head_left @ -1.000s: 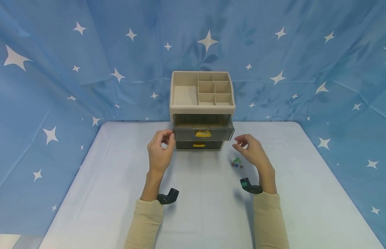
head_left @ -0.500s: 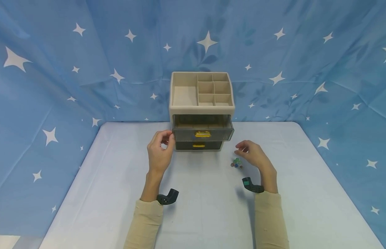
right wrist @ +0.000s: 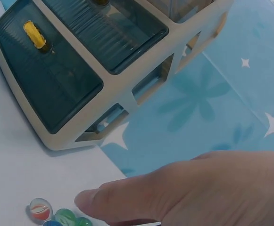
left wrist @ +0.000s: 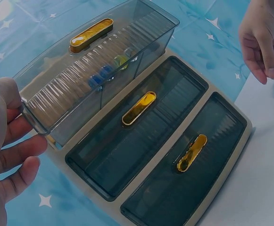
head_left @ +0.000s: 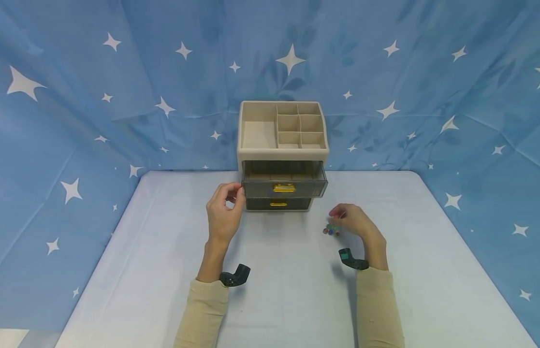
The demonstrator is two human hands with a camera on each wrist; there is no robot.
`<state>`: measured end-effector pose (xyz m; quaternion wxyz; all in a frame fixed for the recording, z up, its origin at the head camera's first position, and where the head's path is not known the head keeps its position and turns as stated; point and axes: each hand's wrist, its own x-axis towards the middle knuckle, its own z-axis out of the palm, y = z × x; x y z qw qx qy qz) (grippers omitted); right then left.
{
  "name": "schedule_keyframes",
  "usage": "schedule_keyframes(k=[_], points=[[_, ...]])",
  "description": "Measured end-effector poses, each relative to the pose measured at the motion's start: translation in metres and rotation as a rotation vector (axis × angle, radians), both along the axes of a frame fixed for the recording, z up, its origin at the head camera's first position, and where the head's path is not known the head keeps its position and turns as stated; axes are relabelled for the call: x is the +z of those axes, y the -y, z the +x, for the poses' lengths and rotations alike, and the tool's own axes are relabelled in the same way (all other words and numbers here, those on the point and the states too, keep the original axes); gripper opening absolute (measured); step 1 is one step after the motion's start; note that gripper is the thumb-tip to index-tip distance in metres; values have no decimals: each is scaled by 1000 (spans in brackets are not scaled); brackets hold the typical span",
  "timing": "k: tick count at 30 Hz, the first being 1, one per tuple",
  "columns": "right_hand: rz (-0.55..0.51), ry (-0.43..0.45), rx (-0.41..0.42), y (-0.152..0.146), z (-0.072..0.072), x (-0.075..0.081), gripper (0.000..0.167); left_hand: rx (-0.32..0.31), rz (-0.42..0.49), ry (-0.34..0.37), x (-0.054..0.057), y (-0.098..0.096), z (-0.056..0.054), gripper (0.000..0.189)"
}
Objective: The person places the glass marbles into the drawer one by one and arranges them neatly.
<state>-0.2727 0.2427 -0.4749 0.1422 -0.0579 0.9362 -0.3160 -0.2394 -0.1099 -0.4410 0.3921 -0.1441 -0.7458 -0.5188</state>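
Note:
A cream organizer (head_left: 283,154) stands at the table's back with its top smoky drawer (head_left: 261,189) pulled out. My left hand (head_left: 223,212) pinches that drawer's left front corner between thumb and fingers. Through the drawer wall in the left wrist view show blue marbles (left wrist: 95,81) and a yellow-green marble (left wrist: 121,61). On the table right of the organizer lies a small cluster of marbles (head_left: 330,232). My right hand (head_left: 356,222) is just over them, fingertips beside a green marble (right wrist: 65,217); a clear marble with an orange swirl (right wrist: 41,210) sits next to it.
Two lower drawers with gold handles, the middle one (left wrist: 108,150) and the bottom one (left wrist: 160,193), are closed. Divided compartments (head_left: 288,122) top the organizer. A blue starry cloth (head_left: 187,87) hangs behind the white table (head_left: 278,290).
My right hand has moved down from beside the drawer to the marbles on the table. The left hand stays at the drawer's corner, and the drawer has not moved.

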Motion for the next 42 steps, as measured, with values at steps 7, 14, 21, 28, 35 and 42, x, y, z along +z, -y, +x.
schedule_keyframes(k=[7,14,21,28,35,42], points=[[-7,21,6,-1,0,-3,19,-3,1,-15,1,0,0,9],[-11,35,-11,0,-1,-7,20,1,4,-20,0,0,0,9],[-14,37,5,-1,-1,-8,17,6,0,-28,0,0,0,9],[12,5,12,0,0,-8,15,12,-5,-28,1,0,0,9],[14,23,-24,1,-1,-11,15,9,-4,-30,1,0,1,9],[21,17,-34,0,-2,-14,18,10,-5,-27,0,0,0,8]])
